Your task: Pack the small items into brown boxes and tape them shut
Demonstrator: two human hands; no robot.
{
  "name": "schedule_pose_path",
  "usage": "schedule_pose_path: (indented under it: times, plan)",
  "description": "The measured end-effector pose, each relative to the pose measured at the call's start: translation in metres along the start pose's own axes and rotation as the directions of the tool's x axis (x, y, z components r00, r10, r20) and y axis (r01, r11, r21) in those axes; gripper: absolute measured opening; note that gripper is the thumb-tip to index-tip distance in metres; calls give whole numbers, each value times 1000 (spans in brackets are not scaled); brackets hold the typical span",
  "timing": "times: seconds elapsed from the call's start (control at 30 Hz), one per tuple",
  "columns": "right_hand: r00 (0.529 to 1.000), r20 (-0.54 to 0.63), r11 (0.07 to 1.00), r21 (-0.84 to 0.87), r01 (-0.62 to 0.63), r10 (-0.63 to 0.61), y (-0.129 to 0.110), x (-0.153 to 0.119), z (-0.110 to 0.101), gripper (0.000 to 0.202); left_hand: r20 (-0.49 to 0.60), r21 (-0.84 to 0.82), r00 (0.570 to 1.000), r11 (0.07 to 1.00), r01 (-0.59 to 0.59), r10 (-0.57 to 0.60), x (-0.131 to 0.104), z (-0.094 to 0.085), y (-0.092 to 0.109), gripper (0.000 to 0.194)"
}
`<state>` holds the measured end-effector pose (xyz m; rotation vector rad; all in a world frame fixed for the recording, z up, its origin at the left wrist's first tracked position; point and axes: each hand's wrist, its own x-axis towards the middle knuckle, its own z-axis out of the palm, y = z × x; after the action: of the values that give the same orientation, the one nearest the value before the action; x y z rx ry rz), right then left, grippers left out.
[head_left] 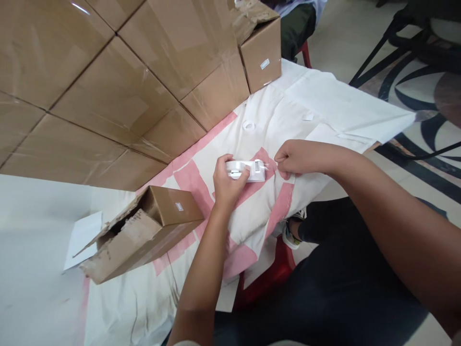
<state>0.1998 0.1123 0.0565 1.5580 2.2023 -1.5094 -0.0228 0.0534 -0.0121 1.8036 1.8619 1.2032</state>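
A small white tape dispenser (258,174) lies on the cloth-covered table, and my left hand (226,185) is wrapped round its roll end with the thumb on its side. Just right of the dispenser's cutting end, my right hand (300,156) is closed in a pinch. A short glint of clear tape (269,167) runs from the dispenser towards these fingertips. The fingertips themselves are partly hidden by the curled hand. A white ring (248,125), like an empty tape core, lies on the cloth beyond both hands.
Stacked taped cartons (108,86) form a wall along the table's far left side. An open torn carton (180,206) stands left of my left arm, and another open carton (264,57) stands at the back. A seated person's leg (298,29) and a red stool (277,269) also show.
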Motion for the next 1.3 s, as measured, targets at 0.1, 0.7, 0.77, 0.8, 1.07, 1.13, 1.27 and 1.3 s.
schedule_pose_path:
  times: [0.1,0.7,0.77,0.8,1.07,1.13,1.27,1.3]
  plan:
    - [1000,8,999,33,-11,11,0,1,1,34,15,19,1000,1000,15,-15,0,-1,-1,47]
    - [998,24,998,-39,-56,57,1,-1,0,34,32,-51,997,996,76,-74,-1,1,0,51]
    - [1000,-4,996,-79,-30,29,4,1,0,29,33,-62,996,994,85,-83,-1,1,0,52]
    - [1000,-19,995,-93,-19,18,6,1,0,28,33,-66,996,994,87,-85,-1,1,0,53]
    - [998,-1,985,-159,-66,67,2,-1,-1,24,42,-104,995,990,91,-87,0,1,0,54]
    - [997,-6,981,-177,-83,83,0,-1,-1,24,53,-124,994,987,97,-91,0,1,-1,53]
    - [994,10,977,-186,-101,105,0,0,0,23,55,-128,995,988,86,-79,0,2,-3,53]
    - [994,22,979,-175,-105,110,0,1,1,24,44,-119,997,991,66,-61,0,2,-3,52]
